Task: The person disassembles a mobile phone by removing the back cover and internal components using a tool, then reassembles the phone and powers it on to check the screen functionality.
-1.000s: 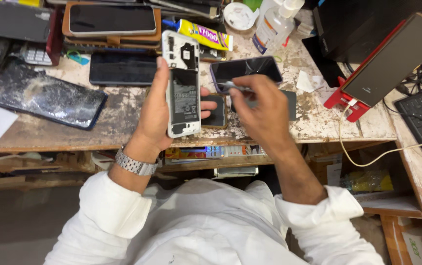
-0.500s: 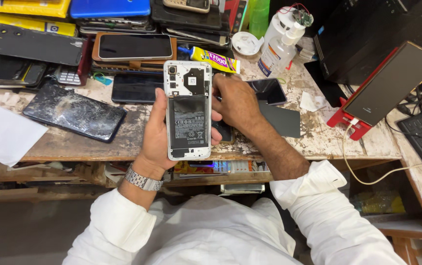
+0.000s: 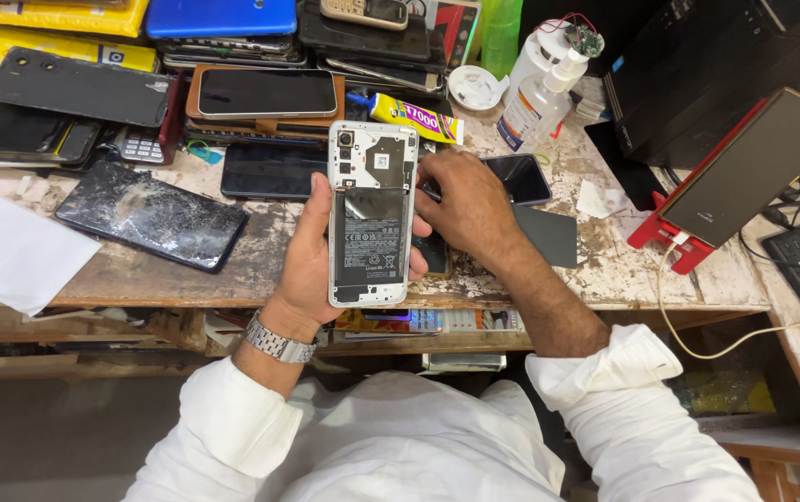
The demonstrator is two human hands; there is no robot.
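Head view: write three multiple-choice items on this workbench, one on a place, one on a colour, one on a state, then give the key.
1. Where does the cracked black panel lie?
A. on the bench left of the left hand
B. on the keyboard
C. in the right hand

2. What colour is the stand under the propped phone at the right?
A. green
B. red
C. white

3. In what state is the opened phone in the left hand?
A. back cover off, battery showing
B. fully closed
C. screen lit, facing the camera

Key: 1 A, it rests flat on the bench to that side. 2 B, its edges show red. 3 A, the battery and circuit board are bare. The right hand rests beside the phone's edge.
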